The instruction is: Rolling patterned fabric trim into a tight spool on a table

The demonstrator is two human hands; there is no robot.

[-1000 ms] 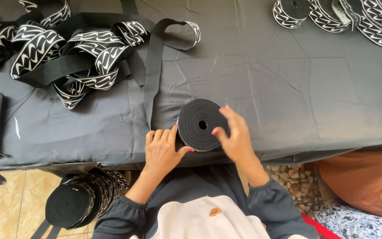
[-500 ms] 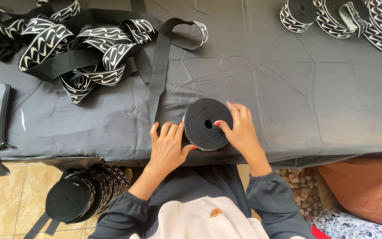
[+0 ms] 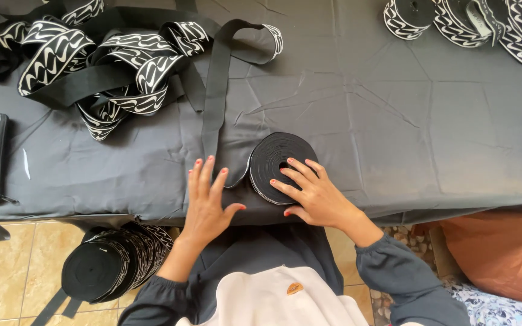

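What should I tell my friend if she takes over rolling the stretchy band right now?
Left hand: flat on the grey cloth, fingers spread, pressing the loose band just left of the roll.
Right hand: fingers spread on top of the black roll, holding it flat near the table edge.
Done: the roll is thick and tightly wound; wound rolls hang below the table and patterned rolls sit far right.
Left: a long tangled pile of band at far left still feeds into the roll.
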